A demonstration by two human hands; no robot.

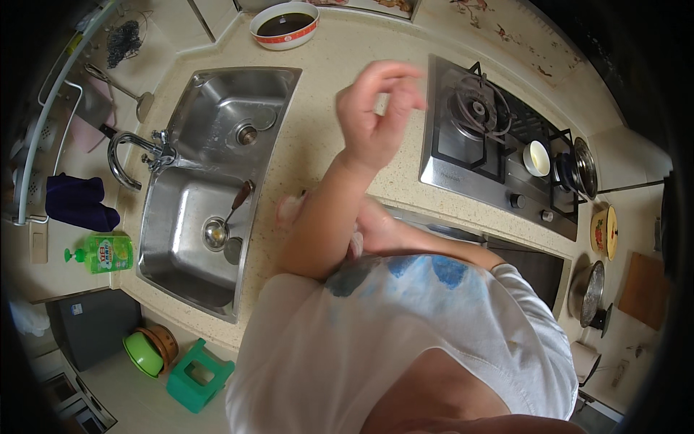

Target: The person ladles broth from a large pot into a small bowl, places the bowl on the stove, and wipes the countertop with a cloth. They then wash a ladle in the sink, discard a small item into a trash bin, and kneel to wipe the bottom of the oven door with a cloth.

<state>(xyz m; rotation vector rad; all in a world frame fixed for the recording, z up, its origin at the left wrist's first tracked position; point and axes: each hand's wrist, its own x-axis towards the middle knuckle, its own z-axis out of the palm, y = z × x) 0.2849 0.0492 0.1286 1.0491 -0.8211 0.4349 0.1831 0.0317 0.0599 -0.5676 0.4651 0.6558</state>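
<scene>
My left hand [379,116] is raised over the countertop [314,125] between the sink and the gas hob. It is blurred and holds nothing, its fingers loosely bent with a gap between them and the thumb. Below it my right hand [377,228] reaches across my body to the left forearm, which hides most of its fingers. A pale pink cloth [355,245] is bunched at this hand and appears held in it. A blurred part of pinkish cloth also shows on the forearm's other side.
Left is a double steel sink [187,217] with a tap [133,154] and a ladle [217,232]. A bowl of dark liquid [284,26] stands at the back. A small white bowl [536,159] sits on the gas hob [461,179]. Detergent [111,253] stands beside the sink.
</scene>
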